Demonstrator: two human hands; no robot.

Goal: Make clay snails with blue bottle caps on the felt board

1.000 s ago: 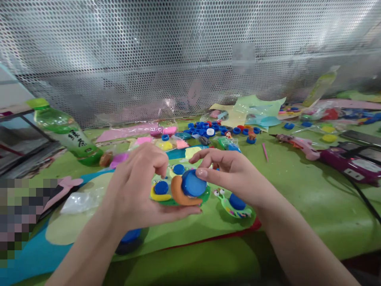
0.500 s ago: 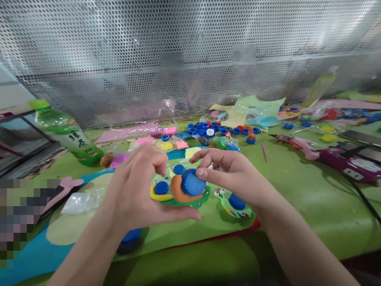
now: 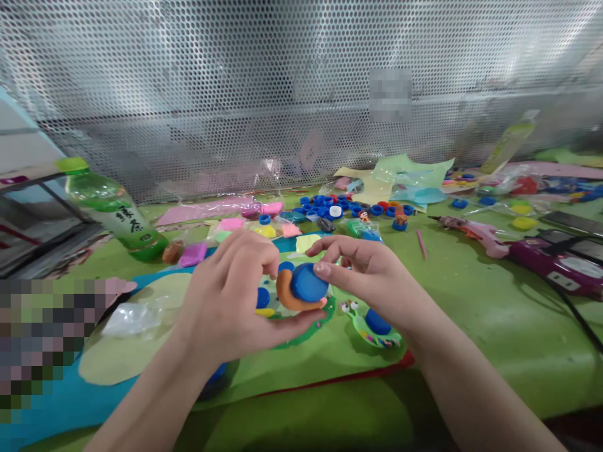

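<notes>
A blue bottle cap (image 3: 309, 284) with a curved orange clay strip (image 3: 285, 291) around its left and lower side is held up over a green sheet. My right hand (image 3: 362, 267) pinches the cap's upper right edge between thumb and fingers. Curled about the strip from the left is my left hand (image 3: 235, 292), its thumb along the underside and a bent finger at the strip's upper end. Below on the sheet, a green clay snail (image 3: 365, 329) with googly eyes carries a blue cap (image 3: 378, 321). Another blue cap (image 3: 262, 297) with yellow clay is partly hidden behind my left hand.
Many blue caps (image 3: 320, 207) lie heaped at the back. A green tea bottle (image 3: 115, 210) leans at left, near a plastic bag (image 3: 132, 319). At right are a pink tool (image 3: 421, 245) and a purple corded device (image 3: 556, 263). A perforated metal panel (image 3: 235, 88) rises behind.
My left hand has moved right and closed in on the orange clay strip, its thumb now under it. The cap and strip have risen slightly off the sheet. My right hand keeps its pinch.
</notes>
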